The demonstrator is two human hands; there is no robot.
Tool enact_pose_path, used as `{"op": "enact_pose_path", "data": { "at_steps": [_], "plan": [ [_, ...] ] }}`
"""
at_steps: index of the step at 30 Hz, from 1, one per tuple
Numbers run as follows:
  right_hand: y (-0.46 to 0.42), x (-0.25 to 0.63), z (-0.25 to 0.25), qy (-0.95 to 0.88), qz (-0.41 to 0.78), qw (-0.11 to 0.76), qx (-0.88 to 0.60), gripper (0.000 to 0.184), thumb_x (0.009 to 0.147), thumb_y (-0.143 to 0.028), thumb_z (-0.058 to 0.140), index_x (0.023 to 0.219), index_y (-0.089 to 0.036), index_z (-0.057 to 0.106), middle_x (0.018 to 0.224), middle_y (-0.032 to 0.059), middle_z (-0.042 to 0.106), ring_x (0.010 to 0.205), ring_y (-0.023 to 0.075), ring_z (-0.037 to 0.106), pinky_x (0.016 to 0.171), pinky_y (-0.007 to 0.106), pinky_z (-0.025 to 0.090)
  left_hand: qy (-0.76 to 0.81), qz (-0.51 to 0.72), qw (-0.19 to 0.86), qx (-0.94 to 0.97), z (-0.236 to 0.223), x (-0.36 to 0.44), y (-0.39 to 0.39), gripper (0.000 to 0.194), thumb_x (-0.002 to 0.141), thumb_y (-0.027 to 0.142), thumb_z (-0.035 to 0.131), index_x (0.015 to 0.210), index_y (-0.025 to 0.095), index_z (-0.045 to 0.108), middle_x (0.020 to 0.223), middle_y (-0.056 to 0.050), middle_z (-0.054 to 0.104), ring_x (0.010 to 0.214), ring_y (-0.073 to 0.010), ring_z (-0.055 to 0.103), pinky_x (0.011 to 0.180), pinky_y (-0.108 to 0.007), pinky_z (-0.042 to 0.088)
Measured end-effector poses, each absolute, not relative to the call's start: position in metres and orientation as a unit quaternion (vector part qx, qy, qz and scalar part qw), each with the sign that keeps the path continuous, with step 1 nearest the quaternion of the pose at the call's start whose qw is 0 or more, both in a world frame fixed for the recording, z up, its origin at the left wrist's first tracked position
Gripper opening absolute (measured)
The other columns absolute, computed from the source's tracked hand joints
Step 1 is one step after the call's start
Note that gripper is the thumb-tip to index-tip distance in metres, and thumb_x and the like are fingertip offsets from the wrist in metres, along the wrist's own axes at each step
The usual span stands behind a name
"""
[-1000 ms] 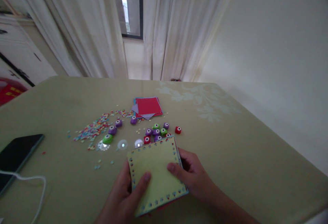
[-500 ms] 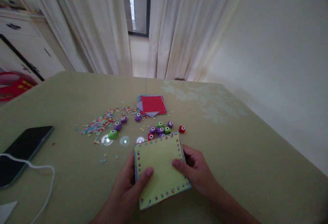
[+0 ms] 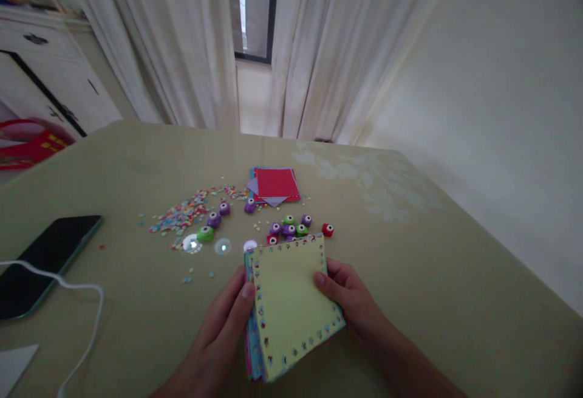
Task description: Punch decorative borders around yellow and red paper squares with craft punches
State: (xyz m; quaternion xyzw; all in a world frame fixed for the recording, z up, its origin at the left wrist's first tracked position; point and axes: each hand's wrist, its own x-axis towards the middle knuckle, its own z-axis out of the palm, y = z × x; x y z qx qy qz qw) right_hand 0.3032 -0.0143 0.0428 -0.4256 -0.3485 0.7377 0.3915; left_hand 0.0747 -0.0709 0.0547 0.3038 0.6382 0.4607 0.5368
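Observation:
Both my hands hold a stack of coloured paper squares low in the middle of the view; the top sheet is pale yellow with punched shapes along its edges. My left hand grips the stack's left edge, thumb on top. At the right edge, my right hand pinches it, thumb on the yellow sheet. Blue and pink sheets show at the stack's left side. Just beyond the stack lie several small purple, green and red paper punches.
A pile of red and blue paper lies farther back. Confetti scraps spread to the left on the olive table. A dark phone with a white cable rests at the left. Curtains and a wall stand behind.
The stack has turned slightly and its left edge has lifted, showing the coloured sheets beneath. My left thumb slid from the yellow face to the left edge. The camera shifted a little.

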Motion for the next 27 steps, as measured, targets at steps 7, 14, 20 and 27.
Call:
{"op": "enact_pose_path", "data": {
  "at_steps": [7,14,20,27],
  "plan": [
    [-0.014,0.304,0.044,-0.32,0.751,0.413,-0.404,0.047,0.077,-0.046,0.095,0.111,-0.016,0.081,0.102,0.0124,0.085,0.085,0.0253,0.081,0.086,0.04,0.064,0.532,0.468,0.645,0.288,0.044,0.072,-0.053,0.063,0.087,0.068,0.076,0.131,0.024,0.078,0.132,-0.009,0.08,0.126,-0.0317,0.073,0.103,-0.04,0.062],
    [-0.016,0.294,0.037,-0.379,0.747,0.371,-0.401,0.048,0.085,-0.05,0.088,0.116,-0.014,0.081,0.109,0.015,0.084,0.097,0.0288,0.08,0.101,0.047,0.058,0.407,0.445,0.751,0.268,0.042,0.067,-0.051,0.05,0.081,0.058,0.088,0.115,0.022,0.084,0.11,-0.011,0.086,0.1,-0.0306,0.082,0.095,-0.043,0.064],
    [-0.02,0.283,0.042,-0.408,0.737,0.353,-0.407,0.048,0.085,-0.057,0.086,0.112,-0.019,0.083,0.097,0.009,0.083,0.082,0.0262,0.078,0.084,0.04,0.06,0.362,0.438,0.761,0.313,0.044,0.064,-0.05,0.044,0.082,0.054,0.089,0.113,0.024,0.085,0.111,-0.01,0.086,0.11,-0.0313,0.079,0.105,-0.045,0.058],
    [-0.022,0.283,0.045,-0.428,0.725,0.35,-0.41,0.048,0.086,-0.059,0.084,0.114,-0.02,0.082,0.108,0.0083,0.083,0.091,0.0262,0.078,0.083,0.036,0.059,0.336,0.434,0.762,0.344,0.038,0.062,-0.047,0.053,0.079,0.058,0.09,0.12,0.025,0.083,0.112,-0.011,0.084,0.099,-0.0295,0.081,0.092,-0.042,0.063]
  ]
}}
